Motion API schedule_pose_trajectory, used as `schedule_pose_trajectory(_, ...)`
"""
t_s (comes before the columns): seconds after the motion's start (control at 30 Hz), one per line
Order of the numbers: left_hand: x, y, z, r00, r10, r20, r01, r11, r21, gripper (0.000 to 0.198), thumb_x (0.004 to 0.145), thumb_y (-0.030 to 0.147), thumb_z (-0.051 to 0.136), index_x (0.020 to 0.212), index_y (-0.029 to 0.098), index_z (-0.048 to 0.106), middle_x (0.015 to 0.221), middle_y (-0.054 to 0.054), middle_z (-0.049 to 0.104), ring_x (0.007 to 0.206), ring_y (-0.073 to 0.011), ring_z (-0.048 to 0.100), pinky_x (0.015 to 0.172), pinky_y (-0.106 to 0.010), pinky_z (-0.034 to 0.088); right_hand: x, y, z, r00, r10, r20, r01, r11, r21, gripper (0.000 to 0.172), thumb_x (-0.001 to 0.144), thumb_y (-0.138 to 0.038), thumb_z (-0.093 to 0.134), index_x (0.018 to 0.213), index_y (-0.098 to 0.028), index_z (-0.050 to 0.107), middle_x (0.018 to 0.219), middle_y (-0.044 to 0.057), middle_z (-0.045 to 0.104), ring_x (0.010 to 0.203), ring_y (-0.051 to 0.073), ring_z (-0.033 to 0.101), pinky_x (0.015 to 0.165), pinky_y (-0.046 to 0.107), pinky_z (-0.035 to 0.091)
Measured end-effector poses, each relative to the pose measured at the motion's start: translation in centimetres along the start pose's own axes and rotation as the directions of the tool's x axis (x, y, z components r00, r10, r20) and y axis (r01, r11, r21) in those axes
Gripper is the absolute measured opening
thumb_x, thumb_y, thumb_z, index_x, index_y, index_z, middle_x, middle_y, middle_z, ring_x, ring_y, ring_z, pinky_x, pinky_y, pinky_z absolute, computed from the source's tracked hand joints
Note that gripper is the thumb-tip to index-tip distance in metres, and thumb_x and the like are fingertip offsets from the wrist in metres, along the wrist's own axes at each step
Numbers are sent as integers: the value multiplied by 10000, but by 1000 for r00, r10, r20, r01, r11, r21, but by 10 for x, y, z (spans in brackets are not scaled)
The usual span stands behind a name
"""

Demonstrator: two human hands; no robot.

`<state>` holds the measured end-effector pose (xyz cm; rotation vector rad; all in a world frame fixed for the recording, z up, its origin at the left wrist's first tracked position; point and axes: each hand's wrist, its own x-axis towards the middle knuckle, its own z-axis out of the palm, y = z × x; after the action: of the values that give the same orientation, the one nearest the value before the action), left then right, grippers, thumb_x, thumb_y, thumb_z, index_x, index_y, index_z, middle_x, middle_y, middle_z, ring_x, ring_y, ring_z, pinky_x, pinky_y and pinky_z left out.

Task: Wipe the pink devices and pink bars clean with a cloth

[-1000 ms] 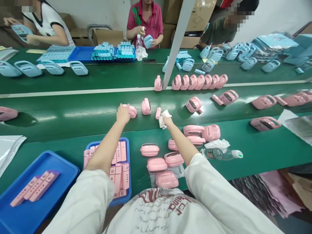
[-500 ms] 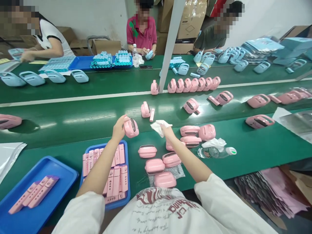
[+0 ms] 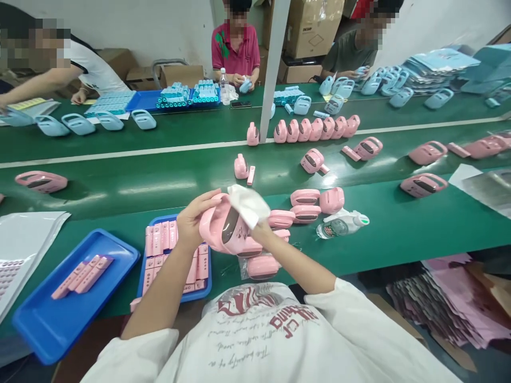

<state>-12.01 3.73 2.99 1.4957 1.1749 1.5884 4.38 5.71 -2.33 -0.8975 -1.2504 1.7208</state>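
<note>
My left hand (image 3: 192, 219) grips a pink handheld device (image 3: 223, 231) with a dark window, held up close over the near edge of the green bench. My right hand (image 3: 258, 230) holds a white cloth (image 3: 248, 204) pressed against the top of that device. Below the hands lie several more pink devices (image 3: 261, 266) on a clear bag. A blue tray (image 3: 174, 258) packed with pink flat parts sits just left of them, under my left forearm.
A second blue tray (image 3: 59, 314) with a few pink strips is at the near left. A plastic bottle (image 3: 342, 225) lies on its side to the right. Pink devices (image 3: 315, 129) line the green conveyor (image 3: 120, 175). Three people work opposite among blue devices (image 3: 80, 123).
My left hand lifted a pink device off the belt and brought it back toward me. My right hand drew back with the cloth and now presses it on the device.
</note>
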Motion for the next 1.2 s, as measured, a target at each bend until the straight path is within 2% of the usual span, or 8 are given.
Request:
schedule_pose_trajectory(0.17,-8,21,16,968,-242,60,250,948,-197,224,636,301,799,841,218,760,1078,-80,705,954,-264,675,887,-420,526,-26,-14,1,997,-35,72,10,946,323,700,602,-612,718,1181,-241,586,1178,65,656,1180,281,560,994,415,452)
schedule_pose_trajectory(0.43,-28,-8,30,796,-604,-40,577,776,-255,519,631,367,762,1084,183,591,1032,-100,691,943,-238,670,789,-360,543,-46,12,7,885,402,-235,-156,732,663,430,584,-477,750,906,-214,641,871,21,717,856,205,658,766,312,523)
schedule_pose_trajectory(0.63,-80,-23,45,745,-667,-23,658,740,-138,711,601,447,759,1217,226,482,1254,-101,578,1092,-230,596,870,-332,522,-55,24,-5,848,82,-524,113,937,331,439,611,-542,740,962,-295,648,1163,16,659,1227,234,525,1083,390,387)
schedule_pose_trajectory(0.77,-89,-22,48,679,-732,49,733,672,-104,669,554,332,796,1155,228,522,1193,-66,593,1079,-218,589,922,-336,498,-68,17,-42,833,-91,-545,158,984,78,332,702,-549,658,894,-280,694,1010,35,714,1046,264,642,964,444,498)
schedule_pose_trajectory(0.83,-89,-21,43,654,-752,84,756,645,-113,571,598,344,768,1119,248,554,1135,-34,619,1069,-214,595,936,-346,497,-81,6,-77,713,-114,-692,176,984,20,344,732,-552,604,881,-253,685,953,52,718,975,272,666,878,443,541)
schedule_pose_trajectory(0.97,-97,-27,26,683,-728,51,729,684,11,595,582,304,797,1120,277,544,1091,-2,630,1084,-206,595,973,-354,483,-117,-20,-162,269,-246,-931,235,954,-184,544,884,-556,251,1264,-236,474,1405,48,465,1384,180,345,1121,385,336)
schedule_pose_trajectory(1.03,-104,-33,17,658,-752,48,751,659,28,606,576,292,806,1119,272,537,1070,1,627,1062,-193,602,975,-354,481,-127,-27,-196,127,-443,-888,47,897,-440,504,886,-474,333,1279,-185,461,1443,91,411,1436,178,226,1150,377,274)
schedule_pose_trajectory(1.2,-114,-39,7,569,-822,21,822,569,-20,554,570,282,813,1063,286,561,986,19,632,984,-181,624,989,-382,468,-115,-12,-236,457,-532,-713,-191,724,-663,313,717,-201,623,1028,-171,633,1297,134,569,1279,243,460,1128,386,297)
